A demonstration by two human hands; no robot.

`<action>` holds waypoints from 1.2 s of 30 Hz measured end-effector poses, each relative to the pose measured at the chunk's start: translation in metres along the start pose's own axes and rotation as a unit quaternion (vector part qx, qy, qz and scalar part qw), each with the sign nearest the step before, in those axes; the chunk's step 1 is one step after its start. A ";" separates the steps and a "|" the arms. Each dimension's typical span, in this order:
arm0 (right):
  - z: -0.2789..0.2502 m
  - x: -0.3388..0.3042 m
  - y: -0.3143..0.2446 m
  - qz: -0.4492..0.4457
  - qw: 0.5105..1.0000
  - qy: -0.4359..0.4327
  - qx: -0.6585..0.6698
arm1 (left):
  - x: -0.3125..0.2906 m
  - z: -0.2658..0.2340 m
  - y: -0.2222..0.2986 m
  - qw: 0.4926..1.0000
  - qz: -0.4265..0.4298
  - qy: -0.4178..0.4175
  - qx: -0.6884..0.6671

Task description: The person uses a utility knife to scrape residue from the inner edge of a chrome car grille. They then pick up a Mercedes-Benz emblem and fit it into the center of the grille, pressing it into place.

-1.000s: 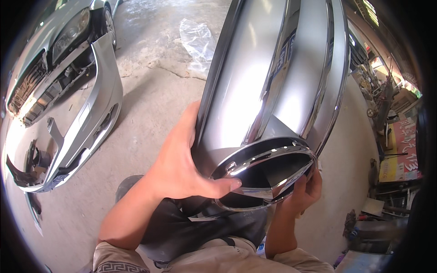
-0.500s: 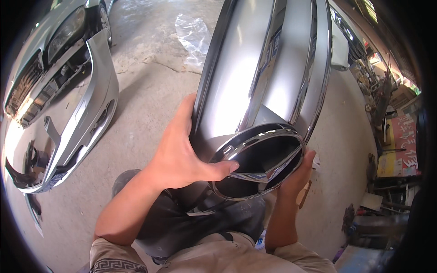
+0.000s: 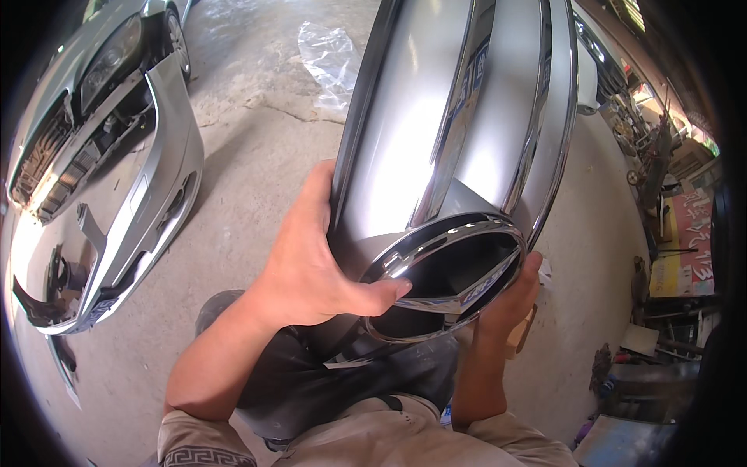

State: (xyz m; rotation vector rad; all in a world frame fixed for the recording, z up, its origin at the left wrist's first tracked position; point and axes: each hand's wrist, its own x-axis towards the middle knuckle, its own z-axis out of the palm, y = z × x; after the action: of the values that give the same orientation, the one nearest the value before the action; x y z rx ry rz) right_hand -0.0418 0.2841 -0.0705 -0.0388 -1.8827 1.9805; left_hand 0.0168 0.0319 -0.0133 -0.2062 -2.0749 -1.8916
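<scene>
I hold a silver car grille (image 3: 401, 117) with chrome strips up in front of my body. Its round chrome emblem (image 3: 451, 306) with a black centre is at the end nearest me. My left hand (image 3: 315, 268) wraps the grille's dark left edge, its thumb lying on the emblem near the left rim. On the other side, my right hand (image 3: 513, 300) grips beside the emblem's right rim. Most of the right fingers are hidden behind the part.
At left, a silver bumper (image 3: 167, 144) lies on the concrete floor (image 3: 249, 187) before a car (image 3: 109, 66) with its front stripped. Clear plastic sheeting (image 3: 328, 62) lies ahead. Tools and scrap crowd the right side near a red and yellow sign (image 3: 681, 241).
The grille has shifted slightly to the right at its far end. Both hands keep the same grip, moving a little with it.
</scene>
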 end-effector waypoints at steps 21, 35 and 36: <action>0.009 -0.001 -0.006 0.008 0.996 -0.017 -0.083 | 0.006 -0.007 -0.013 0.999 -0.023 0.035 -0.033; -0.020 0.016 0.046 0.063 0.956 -0.272 0.091 | 0.024 -0.010 -0.018 0.989 -0.093 0.070 -0.092; -0.020 0.016 0.048 0.076 0.958 -0.264 0.083 | 0.023 -0.013 -0.022 0.992 -0.097 0.067 -0.055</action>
State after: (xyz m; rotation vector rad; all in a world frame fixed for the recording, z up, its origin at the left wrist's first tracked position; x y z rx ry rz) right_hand -0.0636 0.3081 -0.1149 0.4496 -2.0592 2.4281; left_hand -0.0096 0.0144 -0.0256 0.0991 -1.9662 -2.0730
